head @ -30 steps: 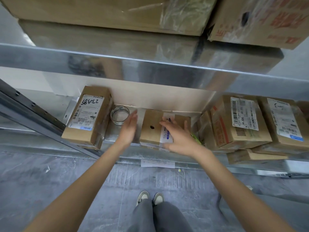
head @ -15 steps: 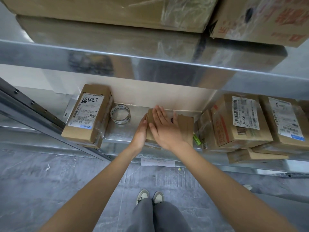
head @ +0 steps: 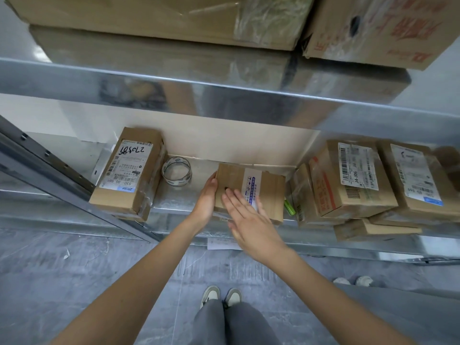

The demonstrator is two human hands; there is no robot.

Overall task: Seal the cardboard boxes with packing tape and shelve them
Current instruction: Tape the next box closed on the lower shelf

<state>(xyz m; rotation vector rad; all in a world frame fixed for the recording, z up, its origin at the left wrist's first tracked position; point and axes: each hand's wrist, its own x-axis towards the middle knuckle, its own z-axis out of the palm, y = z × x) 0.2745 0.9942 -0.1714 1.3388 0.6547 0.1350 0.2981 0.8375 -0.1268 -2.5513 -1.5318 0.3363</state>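
A small brown cardboard box (head: 270,188) with a white and blue label lies on the metal shelf (head: 174,202) in front of me. My left hand (head: 207,197) presses flat against the box's left side. My right hand (head: 249,220) lies with straight fingers on the near part of the box's top. A roll of clear packing tape (head: 177,171) stands on the shelf just left of the box, untouched.
A long labelled box (head: 128,170) sits at the shelf's left, several labelled boxes (head: 348,180) stack at the right, and a green object (head: 289,207) lies between them and the small box. Large cartons (head: 174,16) fill the upper shelf. Grey floor and my shoes below.
My right hand has slid back toward me along the box's top, uncovering the label. The left hand stays against the box's left side.
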